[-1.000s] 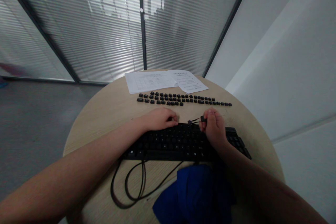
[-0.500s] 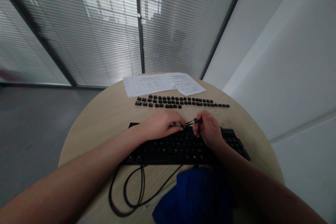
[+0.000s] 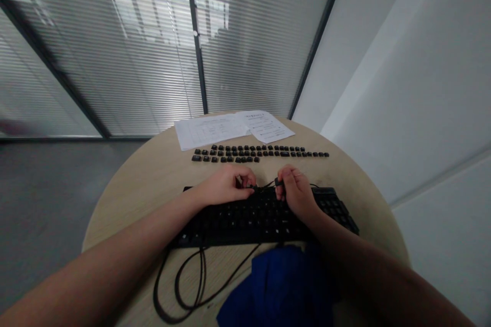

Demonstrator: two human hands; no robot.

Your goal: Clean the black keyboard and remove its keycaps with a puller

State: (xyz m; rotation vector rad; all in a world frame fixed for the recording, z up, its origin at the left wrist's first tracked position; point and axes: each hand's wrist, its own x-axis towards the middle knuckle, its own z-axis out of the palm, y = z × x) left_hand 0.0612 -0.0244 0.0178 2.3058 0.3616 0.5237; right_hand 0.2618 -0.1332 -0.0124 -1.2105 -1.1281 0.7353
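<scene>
A black keyboard (image 3: 245,222) lies across the table in front of me, with both hands over its upper rows. My right hand (image 3: 296,191) is closed round a keycap puller (image 3: 278,182), a small black handle with thin wire prongs that point left. My left hand (image 3: 226,184) is curled just to the left of the prongs. Its thumb and fingertips pinch a small dark piece that looks like a keycap (image 3: 252,187). Fingers partly hide the piece and the keys beneath.
Loose keycaps (image 3: 245,153) are laid out in rows beyond the keyboard. Printed papers (image 3: 207,130) lie at the far edge of the round table (image 3: 126,189). A black cable (image 3: 178,286) loops in front, beside blue cloth (image 3: 276,286). Glass with blinds stands behind.
My left fingertips have drawn left, away from the puller's prongs, with the small dark piece. My right hand stays almost in place with the puller. The view has shifted slightly.
</scene>
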